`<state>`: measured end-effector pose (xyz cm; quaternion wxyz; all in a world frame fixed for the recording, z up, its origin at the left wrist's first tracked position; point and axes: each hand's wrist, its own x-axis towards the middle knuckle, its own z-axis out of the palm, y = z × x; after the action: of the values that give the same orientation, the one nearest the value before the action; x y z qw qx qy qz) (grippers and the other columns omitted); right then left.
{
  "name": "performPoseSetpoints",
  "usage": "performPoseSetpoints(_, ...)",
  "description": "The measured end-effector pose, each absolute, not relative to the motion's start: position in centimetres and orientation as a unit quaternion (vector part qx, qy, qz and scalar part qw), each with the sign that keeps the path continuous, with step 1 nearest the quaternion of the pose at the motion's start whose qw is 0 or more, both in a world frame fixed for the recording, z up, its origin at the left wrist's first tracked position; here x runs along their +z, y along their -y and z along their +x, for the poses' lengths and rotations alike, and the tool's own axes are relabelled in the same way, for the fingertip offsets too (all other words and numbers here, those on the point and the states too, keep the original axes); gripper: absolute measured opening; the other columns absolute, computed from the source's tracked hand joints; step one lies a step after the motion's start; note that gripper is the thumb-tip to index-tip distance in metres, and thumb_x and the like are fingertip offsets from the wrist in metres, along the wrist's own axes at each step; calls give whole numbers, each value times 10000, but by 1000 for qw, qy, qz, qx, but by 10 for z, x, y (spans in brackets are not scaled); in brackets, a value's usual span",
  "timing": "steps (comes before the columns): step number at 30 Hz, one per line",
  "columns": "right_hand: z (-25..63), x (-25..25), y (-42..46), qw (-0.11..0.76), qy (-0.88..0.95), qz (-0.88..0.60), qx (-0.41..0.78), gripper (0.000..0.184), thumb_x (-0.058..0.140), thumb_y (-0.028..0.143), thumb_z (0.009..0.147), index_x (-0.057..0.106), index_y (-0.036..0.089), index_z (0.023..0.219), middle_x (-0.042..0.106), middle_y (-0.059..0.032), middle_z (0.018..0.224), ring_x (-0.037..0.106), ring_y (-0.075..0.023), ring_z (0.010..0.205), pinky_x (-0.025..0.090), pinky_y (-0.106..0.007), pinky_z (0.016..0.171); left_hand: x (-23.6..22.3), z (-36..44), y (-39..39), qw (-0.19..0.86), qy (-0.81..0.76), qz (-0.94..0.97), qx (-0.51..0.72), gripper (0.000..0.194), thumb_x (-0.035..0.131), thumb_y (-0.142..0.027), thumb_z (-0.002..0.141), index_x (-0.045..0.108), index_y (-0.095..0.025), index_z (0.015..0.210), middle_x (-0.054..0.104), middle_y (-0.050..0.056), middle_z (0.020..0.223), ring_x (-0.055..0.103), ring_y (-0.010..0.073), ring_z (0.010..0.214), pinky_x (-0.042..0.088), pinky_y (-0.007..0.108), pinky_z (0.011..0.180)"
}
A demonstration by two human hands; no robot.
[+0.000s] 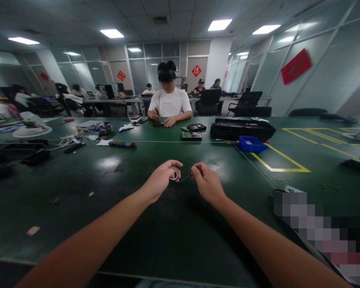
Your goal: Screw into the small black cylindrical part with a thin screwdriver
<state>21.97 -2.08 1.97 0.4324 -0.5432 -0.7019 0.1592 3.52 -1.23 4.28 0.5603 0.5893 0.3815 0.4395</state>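
Note:
Both my forearms reach out over a dark green table [114,216]. My left hand [162,180] pinches a small pale ring-shaped piece [174,175] between thumb and fingers. My right hand [207,182] is closed on a thin tool with a reddish handle [195,173]. Its fine tip [184,179] points left toward the ring. The two hands are a short gap apart, held just above the table.
A person in a white shirt [169,104] works at the table's far side. A blue tray [252,144], a long black case [241,129] and small electronic parts [192,136] lie beyond my hands. Cables and clutter [69,140] sit at far left. Yellow tape lines [282,168] mark the right.

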Motion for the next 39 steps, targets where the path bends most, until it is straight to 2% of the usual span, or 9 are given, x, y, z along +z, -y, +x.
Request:
performPoseSetpoints(3,219,19,21,423,703,-547,162,262,424,404,966,604,220,917,679,-16,758,633,-178,718,413,-290,653,17,38,3,447,-434,689,370,315,421,-148,748,574,-184,1022,578,28,756,538,183,744,430,338,739)
performPoseSetpoints(5,219,18,20,419,708,-542,169,274,429,422,962,607,216,928,670,-16,762,625,-174,710,413,-290,646,5,32,-2,392,-432,743,328,335,422,-190,801,564,-201,1104,598,31,840,555,190,799,432,344,766)
performPoseSetpoints(10,218,18,21,411,727,-516,192,210,468,357,940,621,214,955,677,-11,811,623,-160,740,427,-284,668,-11,14,-14,302,-399,816,288,594,547,-111,729,452,-203,1309,594,68,1071,564,215,1009,430,356,915)
performPoseSetpoints(14,217,22,23,393,725,-534,187,310,491,456,925,639,207,816,665,-11,711,601,-158,642,409,-285,599,-17,7,-26,249,-431,809,311,359,559,-157,821,553,-189,1179,602,96,1139,556,242,1077,419,401,970)
performPoseSetpoints(17,218,24,25,406,708,-549,180,329,525,497,902,637,208,789,662,-13,683,592,-163,610,413,-292,575,-17,3,-33,214,-423,821,317,299,640,-169,799,628,-207,1096,613,77,1175,533,253,1136,385,417,1028)
performPoseSetpoints(24,221,18,20,505,654,-502,254,254,504,385,933,633,195,1041,719,-61,929,676,-191,854,506,-340,774,-13,-5,-36,173,-450,810,334,441,699,-192,789,619,-221,1221,638,71,1192,543,255,1122,387,414,1009)
performPoseSetpoints(27,220,16,19,497,657,-503,262,247,514,372,929,634,198,1057,726,-63,951,678,-196,883,510,-357,805,-12,-7,-35,170,-443,815,334,362,701,-215,797,657,-224,1156,646,60,1195,549,252,1120,390,408,1002)
performPoseSetpoints(35,216,16,20,481,664,-510,259,219,522,343,929,628,199,1056,736,-63,965,688,-191,894,513,-349,810,-9,-3,-30,187,-430,825,316,371,675,-244,824,645,-241,1194,648,55,1214,566,251,1136,390,417,1027)
performPoseSetpoints(39,216,16,19,482,662,-516,250,222,528,333,925,630,192,1063,739,-62,971,687,-181,896,501,-325,807,-11,-4,-31,189,-452,805,334,484,692,-234,811,581,-243,1282,638,56,1238,563,242,1158,402,401,1029)
